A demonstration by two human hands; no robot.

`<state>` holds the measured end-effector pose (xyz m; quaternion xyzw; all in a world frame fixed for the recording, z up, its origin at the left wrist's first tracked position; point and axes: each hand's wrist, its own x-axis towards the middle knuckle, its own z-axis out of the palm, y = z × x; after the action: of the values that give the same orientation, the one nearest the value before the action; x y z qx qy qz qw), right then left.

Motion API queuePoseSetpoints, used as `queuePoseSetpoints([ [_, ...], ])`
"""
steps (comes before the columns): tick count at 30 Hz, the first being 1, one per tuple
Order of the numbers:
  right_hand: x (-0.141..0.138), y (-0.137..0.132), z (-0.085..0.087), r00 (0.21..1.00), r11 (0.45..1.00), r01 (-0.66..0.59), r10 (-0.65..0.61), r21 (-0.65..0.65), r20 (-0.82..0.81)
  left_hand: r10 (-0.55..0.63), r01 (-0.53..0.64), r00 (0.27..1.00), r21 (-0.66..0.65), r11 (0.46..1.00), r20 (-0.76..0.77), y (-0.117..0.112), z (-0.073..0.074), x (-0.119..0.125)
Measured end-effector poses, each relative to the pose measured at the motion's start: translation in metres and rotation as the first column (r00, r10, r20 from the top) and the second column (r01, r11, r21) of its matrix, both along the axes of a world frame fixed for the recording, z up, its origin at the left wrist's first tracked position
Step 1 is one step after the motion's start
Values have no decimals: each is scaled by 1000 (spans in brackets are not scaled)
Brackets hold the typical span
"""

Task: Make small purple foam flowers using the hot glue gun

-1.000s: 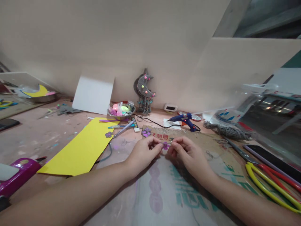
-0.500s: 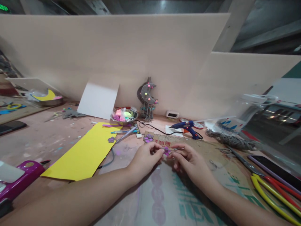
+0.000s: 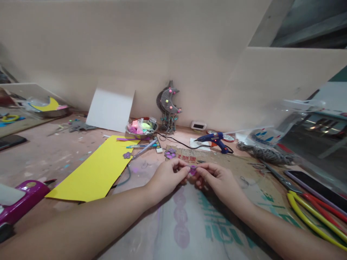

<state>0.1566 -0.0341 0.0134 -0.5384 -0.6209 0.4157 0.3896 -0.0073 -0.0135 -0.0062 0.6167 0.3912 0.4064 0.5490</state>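
Note:
My left hand (image 3: 167, 178) and my right hand (image 3: 216, 179) meet over a cardboard sheet (image 3: 241, 169), and together they pinch a small purple flower piece (image 3: 192, 169) between their fingertips. Both hands have their fingers closed on it. Two more purple flower cut-outs (image 3: 170, 154) lie on the cardboard's far edge, and another one (image 3: 126, 155) rests on the yellow paper sheet (image 3: 97, 171) to the left.
A blue glue gun (image 3: 215, 139) lies behind the cardboard, near a metal bowl of coloured bits (image 3: 140, 128) and a moon ornament (image 3: 167, 103). Scissors (image 3: 275, 173), yellow and red tubes (image 3: 314, 215) and a phone (image 3: 317, 187) sit at right. A magenta tool (image 3: 20, 202) is at left.
Both hands have stayed on the purple flower piece and drawn their fingertips a little closer together. The view tilted up and then back down.

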Motion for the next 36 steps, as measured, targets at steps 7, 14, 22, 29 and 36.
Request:
queuePoseSetpoints([
  [7, 0, 1, 0, 1000, 999, 18, -19, -27, -10, 5, -3, 999, 75, 997, -34, -2, 3, 0],
  [14, -1, -3, 1, 997, 998, 34, -38, 58, 73, 45, -25, 993, 184, 983, -106, -4, 3, 0],
  [22, 0, -3, -1, 988, 994, 11, -28, 112, 150, 38, -4, 989, 222, 975, -145, -3, 2, 0],
  [29, -1, -4, 3, 973, 982, 19, -62, 189, 222, 37, -3, 986, 206, 979, -161, -4, 4, 0],
  [36, 5, -3, -5, 945, 961, -34, -58, 274, 321, 59, -14, 980, 230, 973, -192, -5, 5, 1],
])
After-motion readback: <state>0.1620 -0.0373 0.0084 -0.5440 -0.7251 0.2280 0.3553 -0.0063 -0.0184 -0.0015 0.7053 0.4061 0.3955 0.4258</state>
